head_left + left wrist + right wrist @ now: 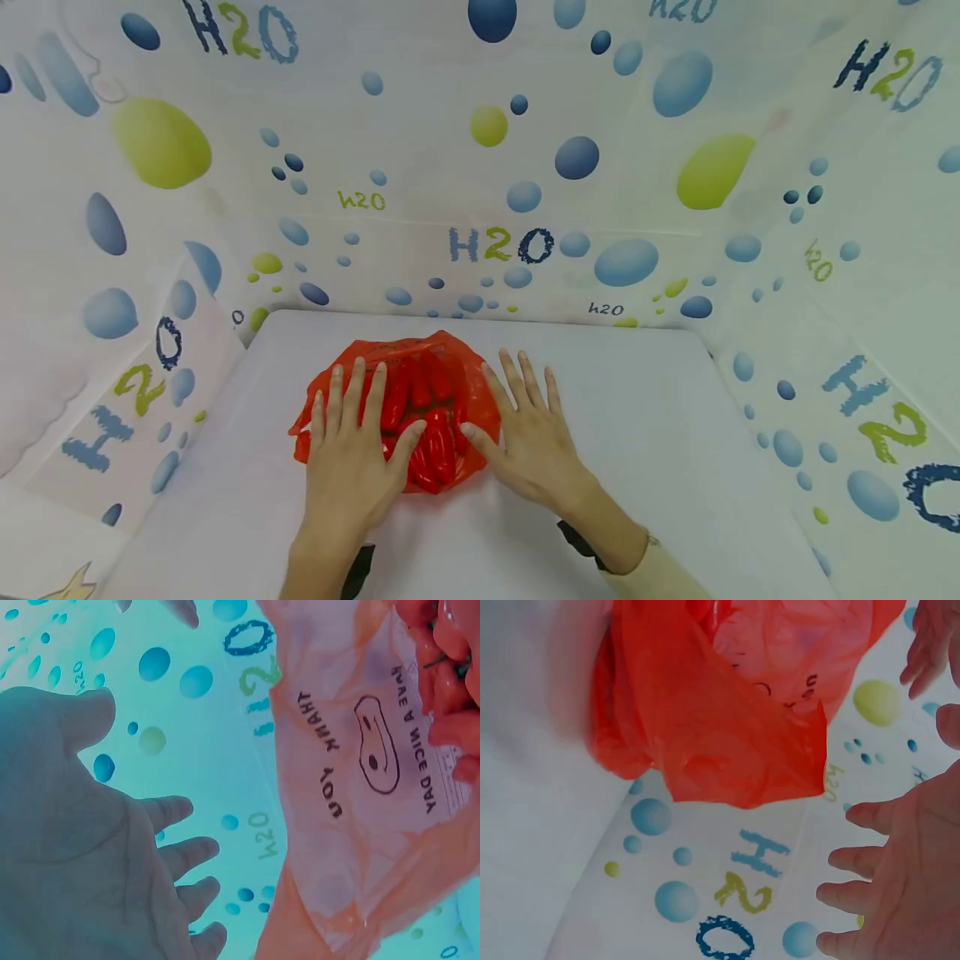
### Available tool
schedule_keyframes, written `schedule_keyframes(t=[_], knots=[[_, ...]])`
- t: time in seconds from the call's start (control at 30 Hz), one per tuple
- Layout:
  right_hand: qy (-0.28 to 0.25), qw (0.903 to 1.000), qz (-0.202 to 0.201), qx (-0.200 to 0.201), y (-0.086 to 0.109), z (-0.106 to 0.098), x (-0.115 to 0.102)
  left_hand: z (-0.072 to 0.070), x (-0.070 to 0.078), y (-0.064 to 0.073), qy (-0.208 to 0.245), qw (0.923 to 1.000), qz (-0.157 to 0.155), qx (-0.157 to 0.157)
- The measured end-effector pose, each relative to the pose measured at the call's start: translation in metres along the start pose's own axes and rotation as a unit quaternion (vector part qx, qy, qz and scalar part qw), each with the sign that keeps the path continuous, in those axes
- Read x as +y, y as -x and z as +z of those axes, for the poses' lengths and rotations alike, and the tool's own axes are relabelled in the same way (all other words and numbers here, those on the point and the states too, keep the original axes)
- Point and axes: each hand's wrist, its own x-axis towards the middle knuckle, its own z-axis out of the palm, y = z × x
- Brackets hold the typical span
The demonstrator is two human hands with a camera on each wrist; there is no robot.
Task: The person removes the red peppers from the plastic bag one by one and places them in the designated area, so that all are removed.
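Observation:
A thin red plastic bag lies spread on the white table, with several glossy red peppers showing in it. Both hands appear over its near part in the head view, fingers straight and spread. The left hand is at the bag's left side and the right hand at its right edge. Neither holds anything. Black print shows on the bag in the left wrist view, along with green stems on the peppers. The right wrist view has the bag's loose edge beside the right hand.
The white tabletop carries the bag near its left middle. A white curtain printed with blue and green spots and H2O lettering encloses the table at the back and both sides. A dark strap is on the right wrist.

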Motion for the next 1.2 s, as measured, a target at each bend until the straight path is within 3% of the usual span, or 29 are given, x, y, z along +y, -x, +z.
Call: schedule_keyframes(t=[0.47,0.73,1.2], knots=[[-0.019,0.9977,-0.061,-0.021,-0.007,0.013,-0.035,-0.018,-0.021,0.010,0.006,0.9981,-0.040,0.046],[-0.018,0.9953,-0.094,-0.016,-0.010,0.026,-0.057,-0.021,-0.032,0.015,0.007,0.9963,-0.075,0.041],[-0.041,0.9932,-0.104,-0.031,-0.013,0.060,-0.077,-0.018,-0.043,0.021,0.031,0.9914,-0.120,0.042]])
